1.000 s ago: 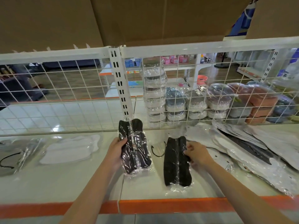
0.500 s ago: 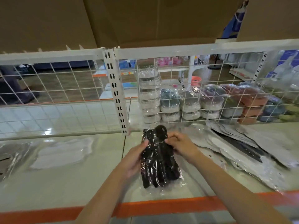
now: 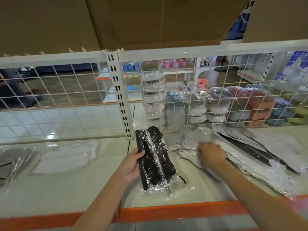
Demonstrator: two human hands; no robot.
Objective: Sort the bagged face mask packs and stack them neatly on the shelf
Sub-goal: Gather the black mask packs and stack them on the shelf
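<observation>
My left hand grips a stack of black mask packs in clear bags, its lower end resting on the white shelf near the front edge. My right hand lies palm down on a white mask pack at the left end of a loose pile of bagged masks on the right; whether it grips the pack is unclear. A white mask pack lies flat to the left. A dark mask pack sits at the far left edge.
A white wire grid and a slotted upright post close off the back of the shelf. Behind the grid stand stacks of wrapped containers. An orange strip runs along the shelf's front edge. Cardboard boxes sit overhead.
The two black packs were brought together into one stack, now held by my left hand alone. My right hand left the stack and moved right onto the white pack in the pile.
</observation>
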